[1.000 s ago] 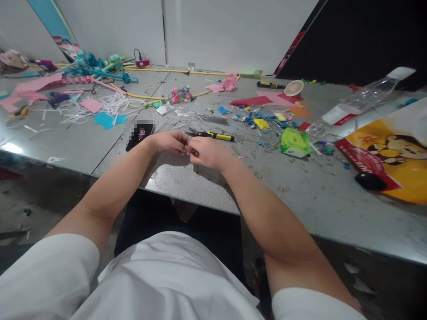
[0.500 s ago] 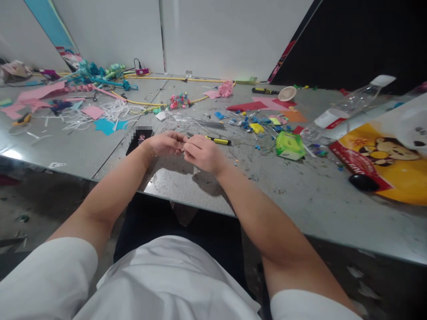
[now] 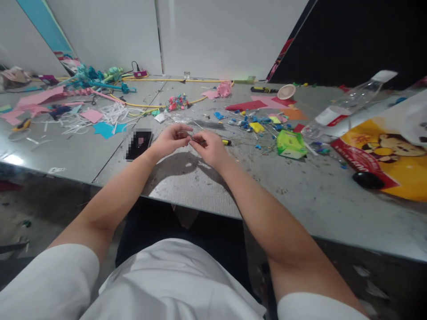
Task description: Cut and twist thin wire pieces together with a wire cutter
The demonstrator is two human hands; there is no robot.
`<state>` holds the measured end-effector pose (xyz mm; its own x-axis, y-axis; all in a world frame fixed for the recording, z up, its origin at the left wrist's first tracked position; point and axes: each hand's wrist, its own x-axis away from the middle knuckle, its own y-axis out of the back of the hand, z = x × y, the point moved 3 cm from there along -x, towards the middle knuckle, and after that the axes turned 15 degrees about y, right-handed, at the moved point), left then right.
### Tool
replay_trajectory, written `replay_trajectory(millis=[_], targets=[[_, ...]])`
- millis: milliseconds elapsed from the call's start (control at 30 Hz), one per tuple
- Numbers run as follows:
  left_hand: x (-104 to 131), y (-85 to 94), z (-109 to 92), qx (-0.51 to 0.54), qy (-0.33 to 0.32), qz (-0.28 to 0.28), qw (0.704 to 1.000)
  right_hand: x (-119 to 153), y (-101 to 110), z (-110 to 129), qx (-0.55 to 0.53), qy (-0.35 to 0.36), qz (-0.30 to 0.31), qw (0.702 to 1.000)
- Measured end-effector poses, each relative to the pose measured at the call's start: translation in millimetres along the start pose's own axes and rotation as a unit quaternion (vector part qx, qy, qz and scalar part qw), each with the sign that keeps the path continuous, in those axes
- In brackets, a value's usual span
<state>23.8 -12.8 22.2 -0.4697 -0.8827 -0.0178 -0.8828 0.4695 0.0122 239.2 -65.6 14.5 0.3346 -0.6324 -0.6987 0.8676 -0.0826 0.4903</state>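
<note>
My left hand (image 3: 171, 141) and my right hand (image 3: 210, 146) are raised over the table near its front edge, with their fingertips almost meeting. Thumb and fingers of each hand are pinched together on something small and thin that I cannot make out. Behind my right hand lies a black and yellow cutter (image 3: 227, 142), partly hidden. A bundle of thin wires (image 3: 200, 123) is just beyond my fingers. To the left of my left hand rests a dark phone-like object (image 3: 138, 144).
White paper strips (image 3: 111, 111), a blue paper piece (image 3: 108, 129) and pink paper lie at the left. Small blue pieces (image 3: 253, 120), a green packet (image 3: 291, 144), a plastic bottle (image 3: 347, 106) and a yellow-red bag (image 3: 393, 155) are at the right.
My hands have shifted slightly; the fingers, bunched together before, now meet at the tips. More of the dark object on the left shows. The view has moved a little.
</note>
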Motion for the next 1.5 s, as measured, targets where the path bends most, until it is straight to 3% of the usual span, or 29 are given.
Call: replay_trajectory(millis=[200, 433, 600, 800, 1033, 1133, 1300, 1500], targets=[[3.3, -0.8, -3.5, 0.007, -0.005, 0.011, 1.000, -1.2, 2.8, 12.1, -0.031, 0.008, -0.020, 0.999], [6.4, -1.4, -7.5, 0.012, -0.023, 0.017, 1.000, -0.5, -1.5, 27.3, -0.179, -0.106, -0.088, 0.974], [7.8, -3.5, -9.2, 0.003, -0.023, 0.016, 1.000, -2.1, 2.1, 35.7, -0.241, -0.130, -0.112, 0.955], [8.7, -3.4, -8.9, 0.003, -0.009, 0.043, 0.999, -3.4, 4.3, 32.4, -0.279, -0.133, -0.099, 0.946], [7.3, -3.0, -7.0, -0.001, 0.011, 0.100, 0.995, -0.2, 0.3, 18.2, -0.366, -0.176, -0.079, 0.911], [7.6, -3.6, -7.3, 0.002, 0.017, 0.104, 0.994, 2.3, 1.3, 16.8, -0.386, -0.208, -0.060, 0.897], [9.5, -6.3, -8.4, 0.010, 0.042, 0.161, 0.986, 3.4, 2.0, 20.8, -0.435, -0.203, -0.012, 0.877], [9.9, -6.8, -11.7, 0.026, 0.035, 0.114, 0.993, 1.5, 1.2, 21.9, -0.438, -0.236, -0.025, 0.867]])
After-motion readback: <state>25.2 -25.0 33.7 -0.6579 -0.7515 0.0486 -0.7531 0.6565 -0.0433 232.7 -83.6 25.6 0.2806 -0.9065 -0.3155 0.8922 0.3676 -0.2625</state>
